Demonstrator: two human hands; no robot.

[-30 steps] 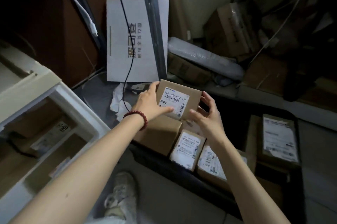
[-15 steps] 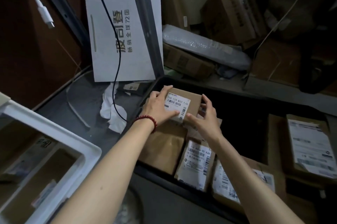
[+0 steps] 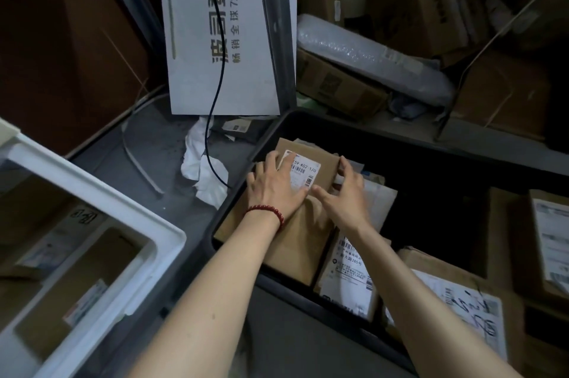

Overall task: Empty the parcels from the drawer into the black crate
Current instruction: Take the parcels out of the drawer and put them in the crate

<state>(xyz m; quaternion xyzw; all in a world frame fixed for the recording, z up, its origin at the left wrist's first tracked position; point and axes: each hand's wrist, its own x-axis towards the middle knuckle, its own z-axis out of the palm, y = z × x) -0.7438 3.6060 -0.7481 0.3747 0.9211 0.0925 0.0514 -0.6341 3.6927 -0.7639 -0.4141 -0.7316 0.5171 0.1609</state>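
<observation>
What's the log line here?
parcel: in crate | left hand: holds parcel | right hand: holds parcel | drawer: not empty

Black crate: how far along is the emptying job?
Done: several parcels lie in the black crate. In hand: left hand and right hand hold a small box on top of that pile, not yet released. Left: at least two brown boxes show in the white drawer.
</observation>
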